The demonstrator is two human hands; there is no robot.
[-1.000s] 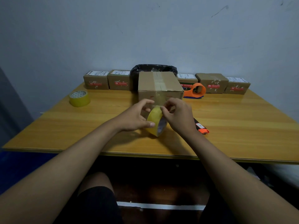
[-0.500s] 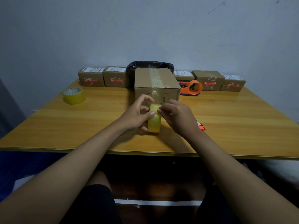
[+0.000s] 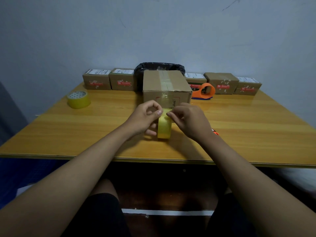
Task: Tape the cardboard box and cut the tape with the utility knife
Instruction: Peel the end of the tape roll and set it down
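A yellow tape roll (image 3: 164,128) stands on edge on the wooden table (image 3: 68,130), just in front of the cardboard box (image 3: 166,88). My left hand (image 3: 144,119) holds the roll from the left, thumb and forefinger at its top. My right hand (image 3: 189,121) pinches at the top edge of the roll, where the tape's end lies. The box is closed, with clear tape along its top seam and down its front. Only an orange tip of the utility knife (image 3: 215,133) shows behind my right wrist.
A second yellow tape roll (image 3: 78,100) lies flat at the left. An orange tape dispenser (image 3: 204,91) sits right of the box. Several small labelled boxes (image 3: 96,81) line the back edge, with a black-lined bin (image 3: 159,67) behind the big box.
The roll has turned from angled to edge-on and sits lower between my hands. Both hands stay at its top. The camera has tilted slightly.
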